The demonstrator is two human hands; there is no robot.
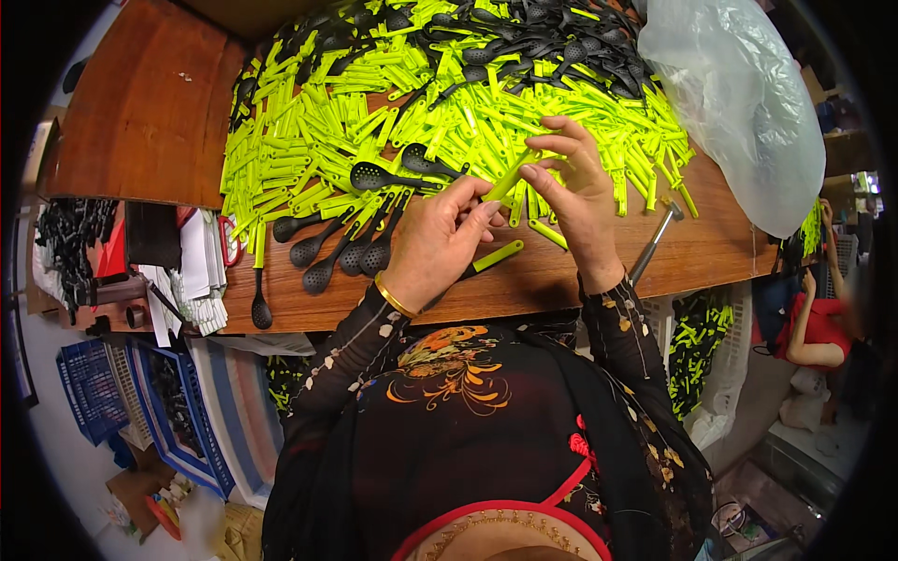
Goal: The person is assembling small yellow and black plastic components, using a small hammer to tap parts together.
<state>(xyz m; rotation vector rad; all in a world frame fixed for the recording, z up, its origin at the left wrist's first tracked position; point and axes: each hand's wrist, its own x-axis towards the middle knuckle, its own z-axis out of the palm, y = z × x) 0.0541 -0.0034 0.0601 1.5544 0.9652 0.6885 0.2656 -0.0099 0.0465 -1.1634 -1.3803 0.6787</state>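
Note:
My left hand (435,238) is closed, its thumb and fingers pinching the lower end of a bright green plastic handle (510,179). At the handle's upper end, the thumb and forefinger of my right hand (582,192) meet it from both sides, while the other fingers stay raised and spread. Whether a black tool end joins this handle inside my left hand is hidden. Beneath the hands, a black utensil with a green handle (496,257) lies on the table, partly covered by my left hand. Several black perforated spoons (320,274) lie left of that hand.
A heap of green handles (318,140) spreads over the brown table (711,252), with black spoon heads (580,51) behind. A hammer (658,241) lies at right beside a clear plastic bag (748,112). Crates (178,402) stand below left; another person (818,327) sits far right.

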